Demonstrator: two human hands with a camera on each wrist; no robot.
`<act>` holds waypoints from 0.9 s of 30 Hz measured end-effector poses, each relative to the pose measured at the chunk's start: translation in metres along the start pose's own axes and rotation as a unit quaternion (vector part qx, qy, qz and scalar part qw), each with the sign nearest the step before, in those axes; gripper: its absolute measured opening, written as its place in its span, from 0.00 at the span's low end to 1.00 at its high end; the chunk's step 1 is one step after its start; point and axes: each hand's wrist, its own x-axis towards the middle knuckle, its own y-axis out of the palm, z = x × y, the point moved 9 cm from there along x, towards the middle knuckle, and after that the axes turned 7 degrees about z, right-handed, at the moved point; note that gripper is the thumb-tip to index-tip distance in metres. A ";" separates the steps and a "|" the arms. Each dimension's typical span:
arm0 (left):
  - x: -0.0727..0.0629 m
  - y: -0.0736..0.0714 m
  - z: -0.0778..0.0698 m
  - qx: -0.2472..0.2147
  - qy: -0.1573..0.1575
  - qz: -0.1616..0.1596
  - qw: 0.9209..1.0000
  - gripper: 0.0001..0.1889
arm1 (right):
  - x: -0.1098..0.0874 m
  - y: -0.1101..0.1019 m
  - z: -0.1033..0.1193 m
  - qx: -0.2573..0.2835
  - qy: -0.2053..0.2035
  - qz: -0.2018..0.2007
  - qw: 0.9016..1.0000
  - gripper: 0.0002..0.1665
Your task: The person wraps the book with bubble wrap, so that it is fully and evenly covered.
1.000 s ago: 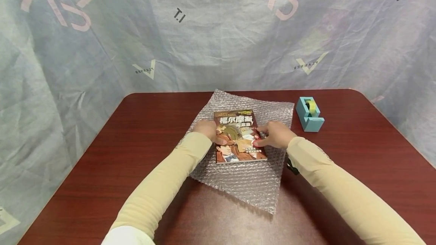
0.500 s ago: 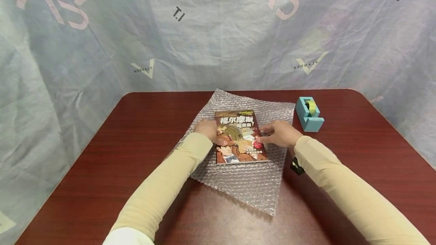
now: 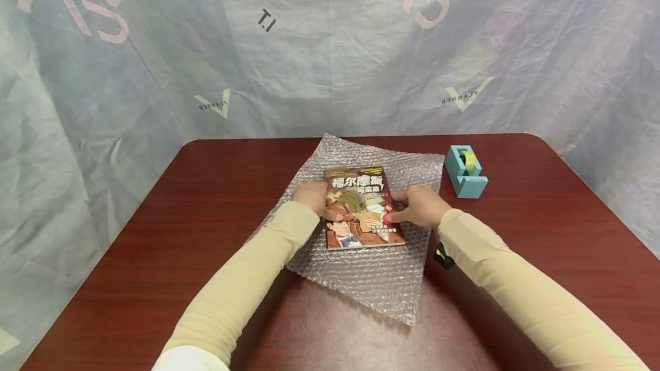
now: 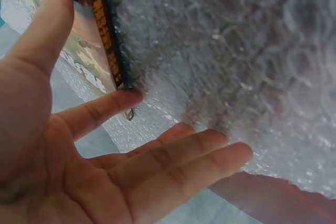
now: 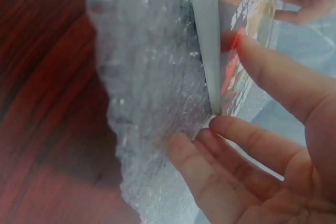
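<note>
A paperback book point(image 3: 361, 205) with a brown illustrated cover and white characters lies face up on a sheet of bubble wrap point(image 3: 361, 279). My left hand point(image 3: 311, 196) holds its left side, thumb on the cover and index fingertip at the spine point(image 4: 105, 35). The other left fingers stretch over the bubble wrap. At the opposite side, my right hand point(image 3: 423, 205) holds the book with the thumb on the cover by a red spot. In the right wrist view, its fingertips point(image 5: 220, 124) are at the corner of the pale page edge point(image 5: 207, 35).
A light blue tape dispenser point(image 3: 466, 173) with a yellow roll stands right of the wrap. Dark red table point(image 3: 206, 199) surrounds the sheet, and a grey printed cloth point(image 3: 330, 62) hangs behind it. A small black object point(image 3: 443, 256) shows below the right wrist.
The right hand drew slightly right off the cover half a second ago, and its thumb is back on the cover now. The left hand and book have stayed nearly in place.
</note>
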 end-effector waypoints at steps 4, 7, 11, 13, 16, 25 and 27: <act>-0.001 0.001 0.000 0.004 0.001 0.004 1.000 0.42 | 0.000 -0.001 0.000 0.002 0.000 -0.001 1.000 0.36; -0.001 0.001 0.000 0.006 0.005 0.000 1.000 0.43 | 0.001 -0.001 -0.002 0.008 0.002 -0.002 1.000 0.37; -0.003 0.001 -0.001 0.012 0.013 -0.017 1.000 0.42 | 0.002 -0.002 -0.006 0.016 0.013 -0.003 1.000 0.37; -0.005 0.001 -0.001 0.010 0.016 -0.027 0.999 0.41 | 0.002 -0.001 -0.007 0.019 0.017 -0.003 1.000 0.37; -0.007 0.003 0.001 0.011 0.016 -0.032 0.999 0.41 | 0.002 -0.001 -0.006 0.021 0.013 -0.005 1.000 0.36; -0.022 0.008 -0.002 0.011 0.024 -0.003 1.000 0.41 | -0.002 -0.001 -0.003 -0.002 -0.012 -0.010 1.000 0.37; -0.025 0.010 0.001 0.007 0.014 0.006 1.000 0.42 | -0.002 0.000 -0.001 -0.006 -0.014 -0.009 1.000 0.38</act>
